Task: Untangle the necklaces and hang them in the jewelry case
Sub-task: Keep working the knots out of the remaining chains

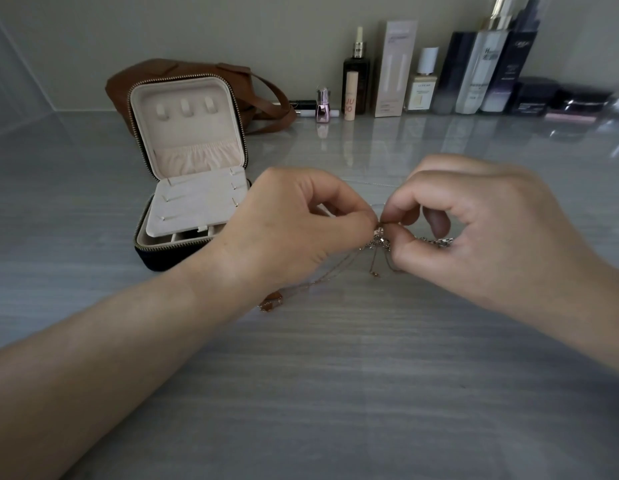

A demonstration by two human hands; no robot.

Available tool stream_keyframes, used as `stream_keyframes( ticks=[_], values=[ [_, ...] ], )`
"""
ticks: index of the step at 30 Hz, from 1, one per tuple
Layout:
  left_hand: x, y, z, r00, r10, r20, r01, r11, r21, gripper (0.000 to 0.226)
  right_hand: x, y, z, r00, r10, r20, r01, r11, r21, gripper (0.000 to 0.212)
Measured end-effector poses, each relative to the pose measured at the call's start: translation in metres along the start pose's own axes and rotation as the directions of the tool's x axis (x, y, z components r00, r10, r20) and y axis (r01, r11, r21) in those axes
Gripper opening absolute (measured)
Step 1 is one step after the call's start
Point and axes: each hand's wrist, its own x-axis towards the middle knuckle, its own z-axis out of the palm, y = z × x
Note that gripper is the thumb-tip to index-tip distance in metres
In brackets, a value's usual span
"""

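One grey table [335, 393] carries everything. Your open jewelry case [183, 140] stands to the left of and beyond your fingers [353, 213]. Your left hand [294, 233] and right hand [484, 233] each pinch the tangled necklaces [379, 241], fingertips pressed together, and loose chains trail beneath them.

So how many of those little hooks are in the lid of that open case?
3, in a row near the top of the jewelry case lid: left hook, middle hook, right hook. All hang empty, and nothing covers that part of the lid.
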Motion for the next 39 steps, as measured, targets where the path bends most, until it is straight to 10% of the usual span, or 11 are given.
stream_keyframes(
  ticks=[39],
  values=[
    [0.0009,0.0002,-0.0008,0.988,-0.149,0.027,0.149,0.989,-0.004,0.009,0.0001,0.0025,-0.0046,0.982,0.126,0.143,-0.147,0.978,0.145,0.008]
  ],
)
